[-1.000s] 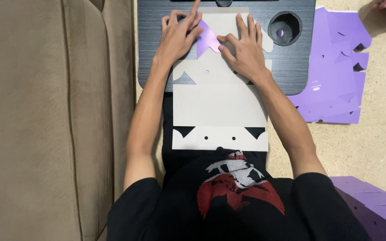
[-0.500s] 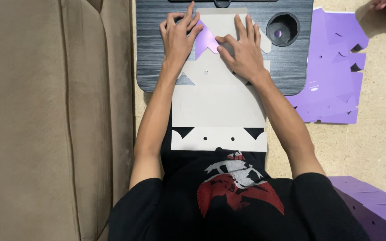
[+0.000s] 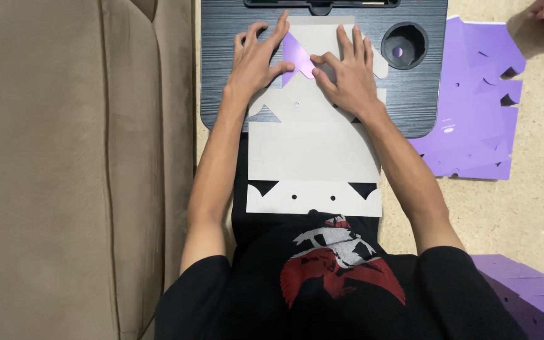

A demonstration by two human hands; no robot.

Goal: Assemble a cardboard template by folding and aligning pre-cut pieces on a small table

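Your left hand point(image 3: 256, 60) lies palm down with the fingers spread and stretched forward, the index finger reaching furthest up, and its thumb angles inward to press on the lower left edge of the purple flap point(image 3: 297, 55). It grips nothing; it is flat and open, pinning card to the desk. Your right hand point(image 3: 347, 72) mirrors it, also flat and open with fingers fanned forward, the thumb and bent index finger meeting the right edge of the same purple flap, so the two hands nearly touch across that small folded piece. Both wrists are straight and both forearms run back toward your body in a narrow V, elbows held out to each side. The flap is a folded-over corner of the grey die-cut cardboard sheet point(image 3: 313, 151), which shows its purple face there; the sheet lies lengthwise from the black lap desk point(image 3: 221, 94) down across your lap, its near end with two small holes and dark triangular notches resting against your black printed shirt point(image 3: 341, 277). A round cup recess point(image 3: 403, 45) sits just right of your right hand. Purple card sheets point(image 3: 473, 113) lie on the floor to the right, and a beige sofa point(image 3: 77, 170) runs along your left.
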